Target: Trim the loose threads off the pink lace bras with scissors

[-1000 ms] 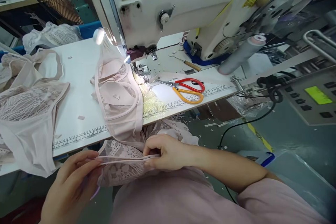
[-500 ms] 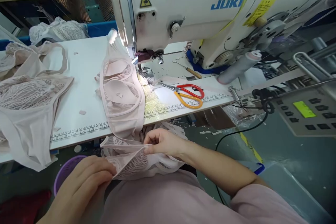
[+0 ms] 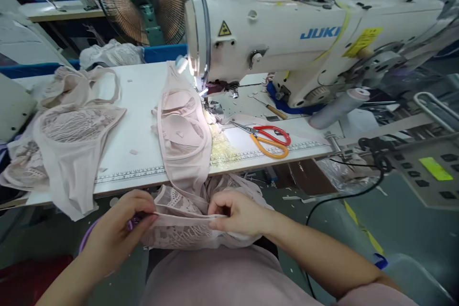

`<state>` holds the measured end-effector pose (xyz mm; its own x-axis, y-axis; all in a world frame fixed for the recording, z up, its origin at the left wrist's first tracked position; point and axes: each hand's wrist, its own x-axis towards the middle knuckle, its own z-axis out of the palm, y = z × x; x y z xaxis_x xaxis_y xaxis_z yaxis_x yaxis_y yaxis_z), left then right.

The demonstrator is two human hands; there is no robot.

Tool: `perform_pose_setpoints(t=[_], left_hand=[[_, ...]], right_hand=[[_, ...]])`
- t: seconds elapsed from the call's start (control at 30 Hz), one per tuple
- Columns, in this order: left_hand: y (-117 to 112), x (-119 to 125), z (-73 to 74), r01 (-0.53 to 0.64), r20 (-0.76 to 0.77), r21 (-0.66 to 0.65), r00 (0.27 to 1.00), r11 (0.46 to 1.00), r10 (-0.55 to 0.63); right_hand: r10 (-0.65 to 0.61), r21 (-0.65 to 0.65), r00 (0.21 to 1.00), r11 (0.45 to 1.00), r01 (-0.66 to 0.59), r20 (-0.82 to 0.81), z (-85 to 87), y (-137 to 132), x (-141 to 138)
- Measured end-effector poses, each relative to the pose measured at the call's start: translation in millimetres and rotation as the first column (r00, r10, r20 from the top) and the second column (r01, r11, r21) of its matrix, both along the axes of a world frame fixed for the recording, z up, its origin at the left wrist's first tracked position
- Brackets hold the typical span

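Observation:
A pale pink lace bra (image 3: 179, 234) lies over my lap, its edge stretched level between my hands. My left hand (image 3: 120, 229) pinches the edge at its left end, thumb against fingers. Farther right along the same edge, my right hand (image 3: 238, 213) grips it between thumb and forefinger. Another part in the same pale pink, with moulded cups (image 3: 179, 134), lies on the table just beyond and hangs over the front edge; whether it joins the piece in my hands I cannot tell. Its upper end is beside the needle area of the sewing machine (image 3: 265, 33).
Scissors (image 3: 268, 141) with red and orange handles rest on the white table (image 3: 136, 100), near an awl (image 3: 272, 110) and a thread cone (image 3: 339, 107). More bras (image 3: 79, 138) lie at left. A fan (image 3: 143, 5) stands behind; a control panel (image 3: 426, 167) is at right.
My left hand has moved up and turned, now pinching the bra edge, which went from slanted to nearly level. My right hand keeps its hold. The view has tilted upward, showing more background.

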<state>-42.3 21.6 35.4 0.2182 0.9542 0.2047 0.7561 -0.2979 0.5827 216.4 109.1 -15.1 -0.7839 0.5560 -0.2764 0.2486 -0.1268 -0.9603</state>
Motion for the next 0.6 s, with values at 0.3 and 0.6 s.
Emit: perform_pose_setpoints(t=[0.3, 0.6], left_hand=[[-0.1, -1.8, -3.0, -0.068, 0.049, -0.2, 0.996, 0.977, 0.079], [-11.5, 4.3, 10.9, -0.046, -0.083, -0.021, 0.996, 0.999, 0.044]], right_hand=[[0.054, 0.206, 0.998, 0.977, -0.058, 0.027, 10.2, -6.9, 2.1], [-0.009, 0.479, 0.999, 0.877, 0.028, -0.042, 7.7, -11.8, -1.1]])
